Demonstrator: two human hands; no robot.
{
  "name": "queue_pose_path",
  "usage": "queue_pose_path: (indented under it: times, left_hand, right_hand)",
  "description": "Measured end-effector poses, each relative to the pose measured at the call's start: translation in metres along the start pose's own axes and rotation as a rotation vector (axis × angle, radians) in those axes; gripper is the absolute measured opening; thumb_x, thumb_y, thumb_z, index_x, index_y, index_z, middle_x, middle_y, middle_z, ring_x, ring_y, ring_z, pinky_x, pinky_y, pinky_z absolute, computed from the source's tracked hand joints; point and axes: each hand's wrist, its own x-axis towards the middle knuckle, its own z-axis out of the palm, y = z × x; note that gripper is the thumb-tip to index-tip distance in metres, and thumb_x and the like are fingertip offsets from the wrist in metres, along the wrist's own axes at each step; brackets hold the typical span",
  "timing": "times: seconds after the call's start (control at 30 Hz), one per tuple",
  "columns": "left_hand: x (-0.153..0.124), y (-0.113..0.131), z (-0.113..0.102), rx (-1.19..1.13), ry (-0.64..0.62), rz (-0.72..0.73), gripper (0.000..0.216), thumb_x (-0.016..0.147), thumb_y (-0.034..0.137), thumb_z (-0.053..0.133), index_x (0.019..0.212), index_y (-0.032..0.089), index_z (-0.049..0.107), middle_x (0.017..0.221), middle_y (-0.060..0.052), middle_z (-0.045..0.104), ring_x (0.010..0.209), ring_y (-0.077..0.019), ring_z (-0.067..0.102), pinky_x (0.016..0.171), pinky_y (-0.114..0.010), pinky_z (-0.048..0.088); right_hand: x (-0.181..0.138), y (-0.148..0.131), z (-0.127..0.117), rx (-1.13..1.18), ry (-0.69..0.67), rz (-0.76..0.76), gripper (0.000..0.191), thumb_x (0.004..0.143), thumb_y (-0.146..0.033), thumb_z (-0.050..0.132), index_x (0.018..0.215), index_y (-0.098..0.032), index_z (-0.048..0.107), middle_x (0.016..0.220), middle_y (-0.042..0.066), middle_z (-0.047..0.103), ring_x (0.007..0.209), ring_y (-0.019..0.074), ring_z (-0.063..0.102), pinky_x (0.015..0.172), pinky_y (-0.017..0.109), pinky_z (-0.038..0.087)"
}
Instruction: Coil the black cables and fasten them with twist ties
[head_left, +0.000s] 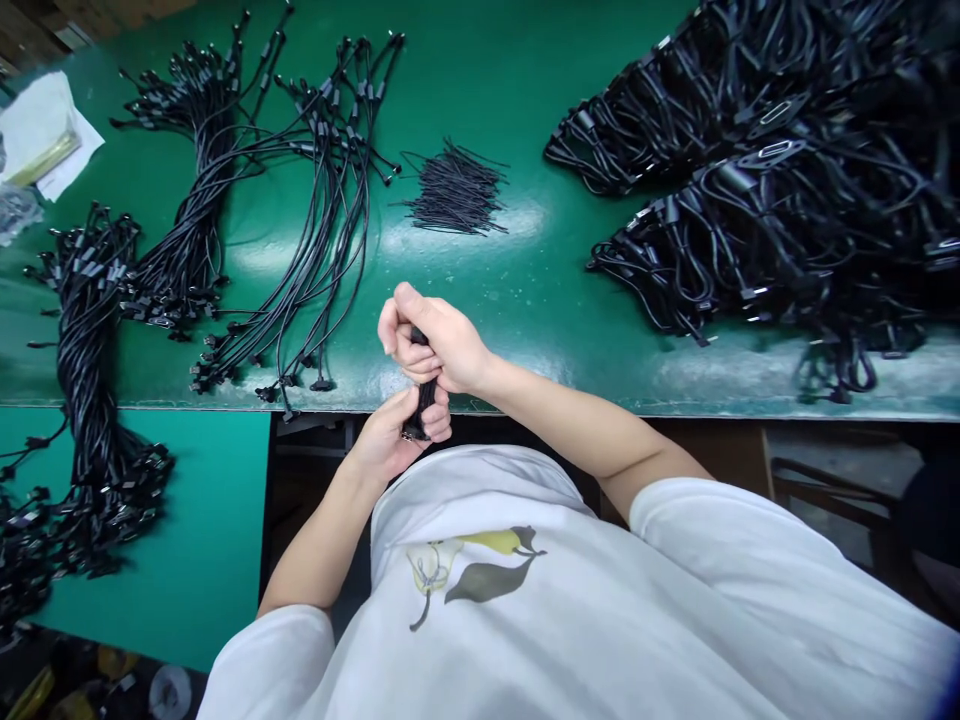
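Both of my hands grip one folded black cable (pixel 426 398), held upright just over the table's front edge. Lower down, my left hand (pixel 390 432) has its fingers wrapped round the bundle, and a connector end shows beneath them. My right hand (pixel 439 342) is closed round the upper part, its thumb raised; the fingers hide most of the cable there. Beyond my hands lies a small pile of short black twist ties (pixel 457 188). Loose straight black cables (pixel 319 230) with connectors at both ends are spread to the left of my hands.
More cable bundles (pixel 199 190) lie at the back left, and a twisted one (pixel 88 350) hangs over onto a lower green surface (pixel 206 530). Large heaps of tied cables (pixel 787 220) fill the right of the green table (pixel 517 290). Papers (pixel 49 135) lie at the far left.
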Motion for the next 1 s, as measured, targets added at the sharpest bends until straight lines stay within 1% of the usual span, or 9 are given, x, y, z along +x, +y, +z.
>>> queue_pose_path:
  times: [0.17,0.23,0.33,0.4,0.5,0.57,0.63,0.83,1.0]
  left_hand:
    - [0.01,-0.003,-0.002,0.109,0.007,-0.026,0.035,0.072,0.041,0.08,0.077,0.011,0.063,0.063,0.001,0.044,0.059,-0.01,0.041,0.059,-0.026,0.037]
    - [0.014,-0.004,-0.004,0.156,0.066,0.022,0.036,0.073,0.042,0.08,0.074,0.011,0.062,0.062,0.001,0.044,0.058,-0.0093,0.039,0.057,-0.025,0.034]
    - [0.017,-0.001,-0.015,0.196,0.192,0.123,0.035,0.074,0.042,0.079,0.072,0.012,0.06,0.062,0.001,0.045,0.058,-0.0087,0.038,0.056,-0.024,0.032]
    - [0.019,0.005,-0.023,0.19,0.279,0.202,0.034,0.075,0.04,0.079,0.072,0.012,0.06,0.062,0.002,0.045,0.058,-0.0082,0.038,0.056,-0.023,0.032]
    - [0.023,0.012,-0.03,0.177,0.325,0.268,0.033,0.075,0.039,0.078,0.071,0.012,0.06,0.061,0.002,0.045,0.057,-0.0073,0.038,0.056,-0.022,0.031]
    - [0.026,0.013,-0.027,0.182,0.294,0.254,0.033,0.075,0.04,0.078,0.073,0.012,0.061,0.061,0.002,0.045,0.057,-0.0072,0.039,0.056,-0.022,0.031]
    - [0.026,0.013,-0.023,0.188,0.265,0.246,0.033,0.076,0.041,0.077,0.075,0.012,0.062,0.062,0.002,0.046,0.057,-0.0072,0.04,0.057,-0.022,0.031]
    - [0.021,0.015,-0.02,0.182,0.296,0.266,0.033,0.075,0.041,0.078,0.077,0.012,0.065,0.06,0.003,0.045,0.056,-0.0067,0.039,0.056,-0.022,0.03]
    - [0.026,0.013,-0.012,0.163,0.252,0.262,0.034,0.076,0.038,0.078,0.093,0.01,0.07,0.059,0.003,0.045,0.055,-0.0071,0.039,0.056,-0.023,0.031]
  right_hand:
    - [-0.003,0.012,-0.008,-0.115,0.021,-0.035,0.057,0.091,-0.069,0.041,0.07,-0.017,0.048,0.043,-0.012,0.024,0.034,0.0019,0.016,0.033,0.016,0.016]
    - [-0.005,0.013,-0.017,-0.264,0.073,-0.099,0.051,0.095,-0.061,0.039,0.074,-0.016,0.052,0.047,-0.01,0.033,0.037,0.0034,0.028,0.039,0.017,0.027]
    - [-0.008,-0.002,-0.051,-0.641,0.142,-0.18,0.04,0.099,-0.046,0.038,0.089,-0.015,0.061,0.072,0.0,0.058,0.06,0.0083,0.055,0.06,0.021,0.045]
    - [-0.007,-0.023,-0.086,-0.978,0.327,-0.185,0.03,0.098,-0.036,0.042,0.096,-0.015,0.063,0.089,0.004,0.063,0.076,0.0125,0.06,0.073,0.026,0.046]
    - [0.002,-0.053,-0.141,-1.488,0.699,-0.082,0.018,0.092,-0.026,0.051,0.101,-0.015,0.062,0.102,0.009,0.064,0.091,0.0191,0.058,0.085,0.031,0.043]
    - [0.012,-0.063,-0.167,-1.7,0.761,0.082,0.02,0.09,-0.023,0.052,0.105,-0.014,0.062,0.111,0.013,0.063,0.097,0.0224,0.056,0.086,0.033,0.041]
    - [0.022,-0.065,-0.18,-1.787,0.718,0.226,0.02,0.091,-0.021,0.05,0.105,-0.014,0.062,0.112,0.015,0.062,0.096,0.0234,0.056,0.083,0.032,0.04]
    - [0.013,-0.067,-0.171,-1.884,0.714,0.21,0.024,0.093,-0.02,0.041,0.104,-0.014,0.061,0.113,0.015,0.061,0.093,0.0234,0.056,0.072,0.031,0.037]
    - [-0.017,-0.063,-0.14,-1.808,0.811,0.045,0.018,0.091,-0.02,0.042,0.095,-0.015,0.059,0.105,0.012,0.059,0.086,0.0199,0.053,0.07,0.029,0.035]
